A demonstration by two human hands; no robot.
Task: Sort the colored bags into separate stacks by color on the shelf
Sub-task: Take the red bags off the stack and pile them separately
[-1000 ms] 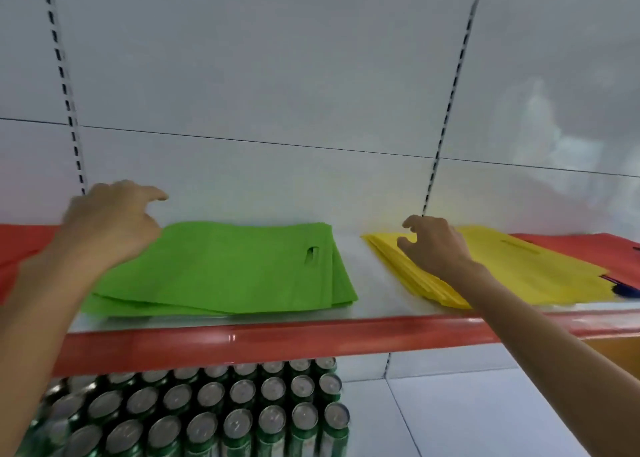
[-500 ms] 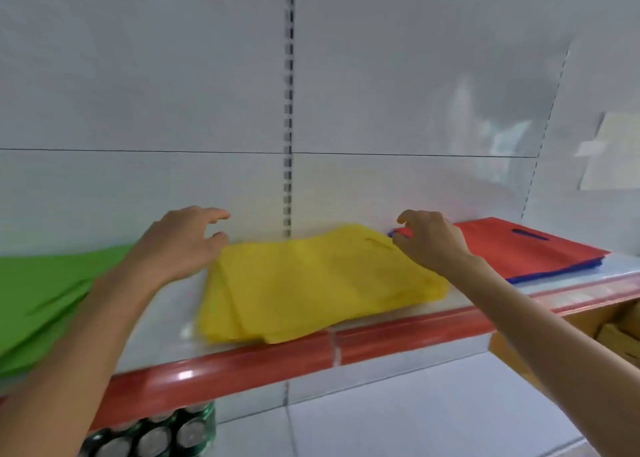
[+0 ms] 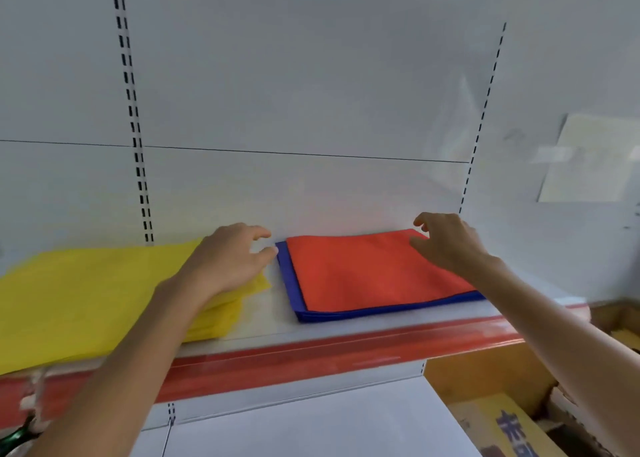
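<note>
2 stacks on shelf (image 3: pixel 270 321): yellow stack (image 3: pixel 86 294), red bag (image 3: pixel 363 269) atop blue bags (image 3: pixel 289 283); left hand (image 3: pixel 228 259) over yellow stack, right hand (image 3: pixel 446 245) over red bag; fingers relaxed, grasping nothing.

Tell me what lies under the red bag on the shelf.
A blue stack lies under the red bag, showing only along its left and front edges. The red bag covers the rest, so the number of blue bags cannot be told.

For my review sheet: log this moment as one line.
left hand empty, above yellow bags | right hand empty, above red bag | red bag lies on blue bags
</note>
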